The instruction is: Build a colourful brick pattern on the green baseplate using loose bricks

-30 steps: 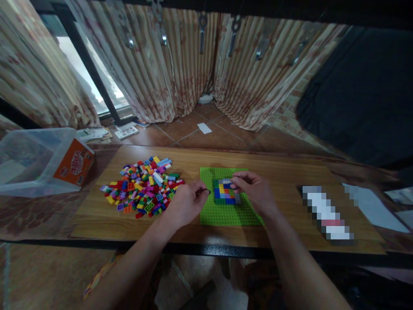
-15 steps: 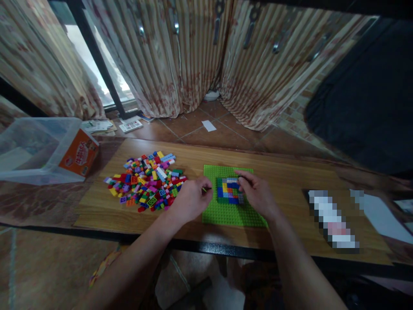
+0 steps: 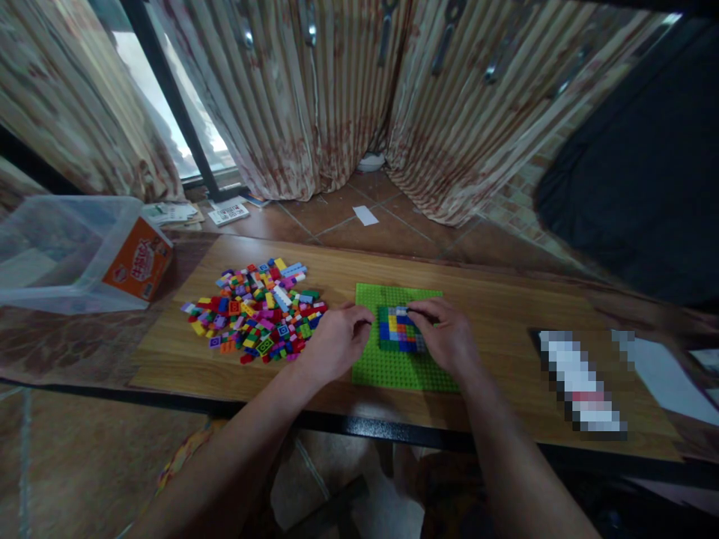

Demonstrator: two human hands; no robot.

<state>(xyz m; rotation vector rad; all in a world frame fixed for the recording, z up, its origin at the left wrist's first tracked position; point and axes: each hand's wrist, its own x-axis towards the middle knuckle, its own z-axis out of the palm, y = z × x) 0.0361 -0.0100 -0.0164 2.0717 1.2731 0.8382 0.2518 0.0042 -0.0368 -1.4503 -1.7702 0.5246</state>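
Observation:
A green studded baseplate (image 3: 371, 367) lies on the wooden table, bearing a square of coloured bricks (image 3: 392, 329) in blue, yellow, white, orange and green. Over the plate's left edge, my left hand (image 3: 340, 337) is closed in a pinch; whatever its fingertips hold is hidden. My right hand (image 3: 449, 333) pinches a small dark piece at the upper right of the brick square, covering part of it. Whether that piece touches the square I cannot tell. Left of my left hand spreads a pile of loose building bricks (image 3: 264, 314) in many colours.
A clear plastic bin (image 3: 73, 247) with an orange label stands at the far left. The wooden tabletop (image 3: 505, 374) carries a blurred-out, pixelated object (image 3: 581, 382) on the right, with a white sheet (image 3: 674, 374) beyond it. Curtains (image 3: 337, 112) hang behind.
My right fingertips have shifted slightly left and lower over the brick square. My left hand has turned a little, and the greenish piece that showed at its fingertips is now out of sight.

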